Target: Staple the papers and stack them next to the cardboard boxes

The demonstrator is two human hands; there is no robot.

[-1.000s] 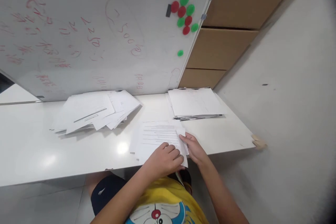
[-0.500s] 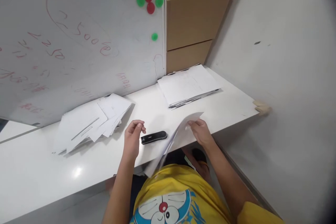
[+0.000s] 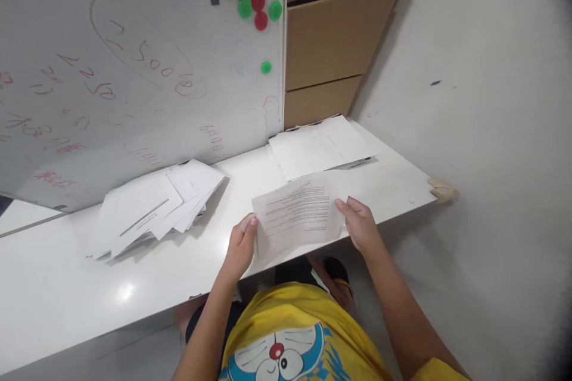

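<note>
Printed paper sheets (image 3: pixel 297 214) are stretched between my two hands, above the front edge of the white table. My left hand (image 3: pixel 242 244) pinches their left edge, thumb on top. At the right edge my right hand (image 3: pixel 360 223) grips them with thumb and fingers. Lines of small print show on the upper half of the top sheet. How many sheets there are, I cannot tell. The black stapler seen earlier is hidden behind the paper.
A loose, fanned pile of papers (image 3: pixel 152 208) lies on the table (image 3: pixel 53 286) to the left. A neater paper stack (image 3: pixel 322 146) sits at the back right, before cardboard boxes (image 3: pixel 339 36). A whiteboard (image 3: pixel 147 113) with magnets stands behind; a wall (image 3: pixel 491 131) rises on the right.
The paper, held only by my right hand and hanging on edge before, is now spread face up. My left hand has closed on its left edge. The stapler has become covered.
</note>
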